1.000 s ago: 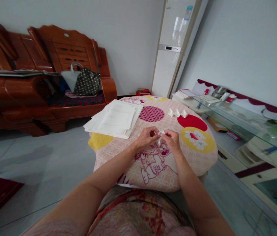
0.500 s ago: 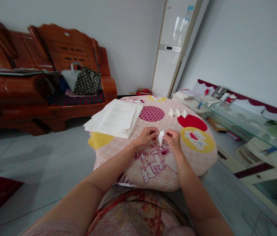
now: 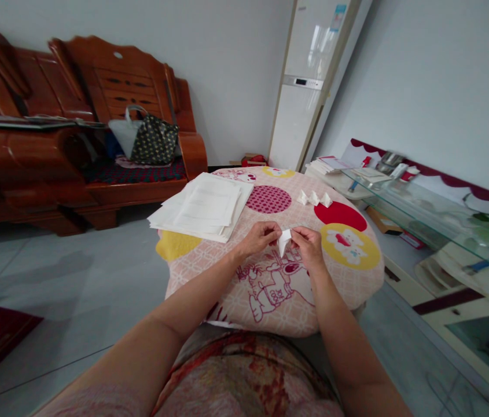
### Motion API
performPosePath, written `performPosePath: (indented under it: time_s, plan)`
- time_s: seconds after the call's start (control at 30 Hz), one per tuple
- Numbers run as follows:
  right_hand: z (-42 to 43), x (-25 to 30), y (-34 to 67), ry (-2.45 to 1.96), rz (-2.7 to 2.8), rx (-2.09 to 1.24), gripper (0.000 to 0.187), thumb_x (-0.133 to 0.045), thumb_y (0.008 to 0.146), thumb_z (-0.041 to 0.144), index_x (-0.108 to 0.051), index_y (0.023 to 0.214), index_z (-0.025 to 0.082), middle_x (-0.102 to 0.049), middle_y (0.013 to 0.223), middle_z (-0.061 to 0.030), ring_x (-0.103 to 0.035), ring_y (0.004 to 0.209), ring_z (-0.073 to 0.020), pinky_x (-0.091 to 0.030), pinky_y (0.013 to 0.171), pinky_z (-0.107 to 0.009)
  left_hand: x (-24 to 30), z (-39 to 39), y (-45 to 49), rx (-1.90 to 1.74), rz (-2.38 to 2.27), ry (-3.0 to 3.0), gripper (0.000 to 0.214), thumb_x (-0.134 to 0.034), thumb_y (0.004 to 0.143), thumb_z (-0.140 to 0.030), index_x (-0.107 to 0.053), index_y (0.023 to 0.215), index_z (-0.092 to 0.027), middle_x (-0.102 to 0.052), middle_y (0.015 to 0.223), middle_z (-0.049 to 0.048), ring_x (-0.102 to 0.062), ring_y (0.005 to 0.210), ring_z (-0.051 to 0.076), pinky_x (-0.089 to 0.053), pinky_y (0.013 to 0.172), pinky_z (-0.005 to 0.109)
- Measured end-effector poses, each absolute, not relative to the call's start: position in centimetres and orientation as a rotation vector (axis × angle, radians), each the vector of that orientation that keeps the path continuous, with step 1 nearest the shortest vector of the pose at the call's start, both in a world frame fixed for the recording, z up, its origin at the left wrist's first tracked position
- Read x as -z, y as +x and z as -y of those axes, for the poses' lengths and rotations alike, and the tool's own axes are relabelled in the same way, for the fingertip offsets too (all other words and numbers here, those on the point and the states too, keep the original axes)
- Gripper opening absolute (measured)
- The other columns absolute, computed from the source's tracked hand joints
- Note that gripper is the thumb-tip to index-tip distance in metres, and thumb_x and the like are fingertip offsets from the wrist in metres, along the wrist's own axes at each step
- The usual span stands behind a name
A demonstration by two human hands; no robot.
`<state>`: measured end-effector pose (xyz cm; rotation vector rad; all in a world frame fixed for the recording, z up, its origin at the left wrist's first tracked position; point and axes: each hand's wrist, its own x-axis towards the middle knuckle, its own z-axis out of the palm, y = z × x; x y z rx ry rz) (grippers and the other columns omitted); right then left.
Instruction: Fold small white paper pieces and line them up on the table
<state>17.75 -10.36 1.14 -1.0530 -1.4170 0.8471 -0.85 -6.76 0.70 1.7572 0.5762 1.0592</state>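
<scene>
My left hand (image 3: 260, 236) and my right hand (image 3: 309, 247) meet over the middle of a round table (image 3: 357, 278) covered with a pink cartoon-print cloth. Both pinch a small folded piece of white paper (image 3: 285, 240) held just above the cloth, fingers closed on its edges. Farther back on the table lie three small folded white paper pieces (image 3: 313, 199) in a row. A stack of white paper sheets (image 3: 203, 207) rests on the table's left side, overhanging the edge.
A carved wooden sofa (image 3: 74, 127) with a patterned handbag (image 3: 154, 141) stands at the back left. A tall white air conditioner (image 3: 309, 81) fills the corner. A glass-topped low cabinet (image 3: 435, 214) with clutter runs along the right wall. Grey tiled floor surrounds the table.
The small paper has turned between my fingers and shows more as a flat white flap. My hands stay at the same spot; the view has shifted slightly.
</scene>
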Motion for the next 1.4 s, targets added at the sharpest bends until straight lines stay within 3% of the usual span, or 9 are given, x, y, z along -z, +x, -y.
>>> performPosePath:
  time_s: [0.27,0.5,0.9,1.13,1.4]
  plan:
    - [10.8,-1.6,17.7,-1.078,1.545,-0.827,0.025,-0.062,0.08,0.037,-0.065,0.063,0.019,-0.053,0.048,0.0022,-0.046,0.047,-0.012,-0.034,0.049,-0.025,-0.8,6.9,-0.9,-1.062,-0.604,1.764,0.043,-0.065,0.088,-0.054,-0.061,0.075,-0.013,-0.054,0.059,-0.0027,-0.047,0.054,0.009,-0.036,0.055,0.022]
    - [11.0,-1.8,17.4,-1.07,1.59,-0.807,0.037,-0.057,0.087,0.042,-0.056,0.057,0.02,-0.052,0.049,0.0019,-0.045,0.048,-0.0116,-0.034,0.051,-0.025,-0.9,6.9,-0.8,-1.11,-0.652,1.782,0.043,-0.065,0.086,-0.054,-0.06,0.071,-0.014,-0.052,0.058,-0.0033,-0.045,0.054,0.009,-0.034,0.053,0.022]
    - [10.2,-1.3,17.6,-0.989,1.128,-1.116,0.039,-0.076,0.069,0.048,-0.052,0.053,0.022,-0.045,0.041,0.0045,-0.036,0.036,-0.0086,-0.021,0.039,-0.025,-0.9,6.6,-1.2,-0.932,-0.594,1.597,0.047,-0.074,0.078,-0.059,-0.061,0.072,-0.014,-0.046,0.057,-0.0047,-0.036,0.053,0.007,-0.026,0.05,0.021]
    - [10.3,-1.2,17.9,-0.958,1.147,-1.394,0.045,-0.078,0.065,0.06,-0.056,0.06,0.022,-0.048,0.039,0.0053,-0.035,0.031,-0.0087,-0.022,0.033,-0.023,-0.6,6.3,-1.3,-0.843,-0.547,1.468,0.051,-0.079,0.071,-0.062,-0.06,0.068,-0.014,-0.042,0.052,-0.006,-0.03,0.048,0.006,-0.019,0.047,0.022]
    - [9.9,-0.8,18.1,-0.946,1.02,-1.433,0.041,-0.082,0.063,0.054,-0.058,0.063,0.021,-0.055,0.044,0.0041,-0.038,0.031,-0.0086,-0.027,0.032,-0.023,-0.2,6.0,-1.3,-0.829,-0.532,1.447,0.05,-0.079,0.071,-0.06,-0.06,0.067,-0.014,-0.042,0.052,-0.0061,-0.029,0.047,0.005,-0.017,0.047,0.022]
